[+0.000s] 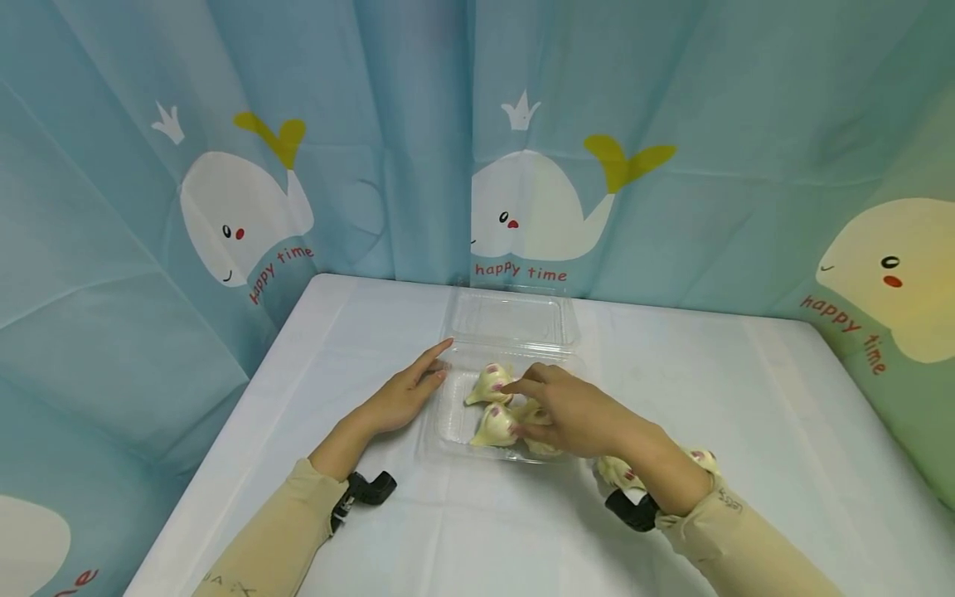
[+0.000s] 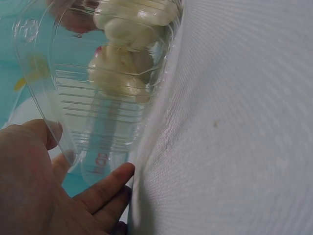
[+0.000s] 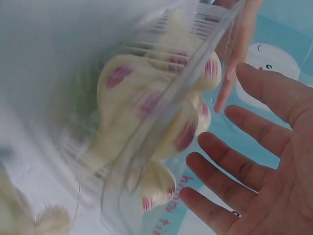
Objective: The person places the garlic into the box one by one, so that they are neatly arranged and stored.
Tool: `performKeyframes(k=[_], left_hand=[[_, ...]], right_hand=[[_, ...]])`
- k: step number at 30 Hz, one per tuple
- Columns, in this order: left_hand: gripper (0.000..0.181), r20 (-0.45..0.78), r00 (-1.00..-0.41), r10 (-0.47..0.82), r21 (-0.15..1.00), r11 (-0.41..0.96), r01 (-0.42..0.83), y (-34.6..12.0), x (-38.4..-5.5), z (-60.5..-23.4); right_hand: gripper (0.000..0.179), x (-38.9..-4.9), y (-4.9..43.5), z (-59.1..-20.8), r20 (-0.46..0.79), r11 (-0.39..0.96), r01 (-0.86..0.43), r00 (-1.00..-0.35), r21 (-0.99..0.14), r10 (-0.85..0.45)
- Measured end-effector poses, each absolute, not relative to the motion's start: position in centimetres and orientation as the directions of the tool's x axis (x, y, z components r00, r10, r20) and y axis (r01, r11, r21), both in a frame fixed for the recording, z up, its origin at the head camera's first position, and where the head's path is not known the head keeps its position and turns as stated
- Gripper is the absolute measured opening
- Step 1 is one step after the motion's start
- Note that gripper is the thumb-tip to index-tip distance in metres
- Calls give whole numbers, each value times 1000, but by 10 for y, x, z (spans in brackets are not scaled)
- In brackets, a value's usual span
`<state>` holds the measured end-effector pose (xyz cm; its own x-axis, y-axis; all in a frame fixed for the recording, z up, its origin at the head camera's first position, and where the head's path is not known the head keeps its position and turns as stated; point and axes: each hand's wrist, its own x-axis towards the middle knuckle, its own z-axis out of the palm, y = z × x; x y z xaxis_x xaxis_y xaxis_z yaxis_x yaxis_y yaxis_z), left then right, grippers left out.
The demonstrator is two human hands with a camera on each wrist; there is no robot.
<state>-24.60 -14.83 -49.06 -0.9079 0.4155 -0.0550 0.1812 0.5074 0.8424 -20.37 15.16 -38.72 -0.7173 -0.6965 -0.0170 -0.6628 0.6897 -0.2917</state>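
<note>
A clear plastic clamshell box (image 1: 457,431) lies with its lid (image 1: 511,319) folded back. Several white garlic bulbs (image 1: 496,425) with purple patches sit inside it. My left hand (image 1: 399,400) rests at the box's left edge with its fingers extended. In the left wrist view, the thumb (image 2: 51,133) touches the clear rim while the other fingers lie beside the box on the cloth. Over the right part of the box is my right hand (image 1: 578,410). The right wrist view shows its fingers (image 3: 230,154) spread and relaxed beside the garlic bulbs (image 3: 132,98), with nothing held.
More garlic bulbs (image 1: 618,473) lie on the white-clothed table (image 1: 753,414) near the right wrist, partly hidden by the forearm. Blue curtains (image 1: 418,149) printed with whales hang along the table's back and sides. Each wrist wears a black camera mount (image 1: 369,489).
</note>
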Motion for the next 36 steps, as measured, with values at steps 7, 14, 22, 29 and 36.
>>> performKeyframes(k=[7, 14, 22, 29, 36], left_hand=[[55, -56, -910, 411, 841, 511, 179, -148, -246, -490], [55, -59, -907, 416, 848, 501, 174, -148, -244, -488], [55, -63, -908, 415, 846, 505, 172, -148, -245, -489], [56, -59, -907, 418, 846, 504, 177, -149, -245, -490], [55, -62, -907, 417, 844, 507, 175, -148, -245, -488]], right_hand=[[49, -200, 163, -382, -18, 700, -646, -731, -305, -682], [50, -198, 175, -378, -18, 716, -620, -752, -319, -659], [52, -198, 188, -375, -5, 730, -613, -765, -301, -644], [53, -196, 200, -375, 5, 741, -604, -776, -292, -631], [51, -193, 210, -373, -8, 755, -583, -790, -300, -614]])
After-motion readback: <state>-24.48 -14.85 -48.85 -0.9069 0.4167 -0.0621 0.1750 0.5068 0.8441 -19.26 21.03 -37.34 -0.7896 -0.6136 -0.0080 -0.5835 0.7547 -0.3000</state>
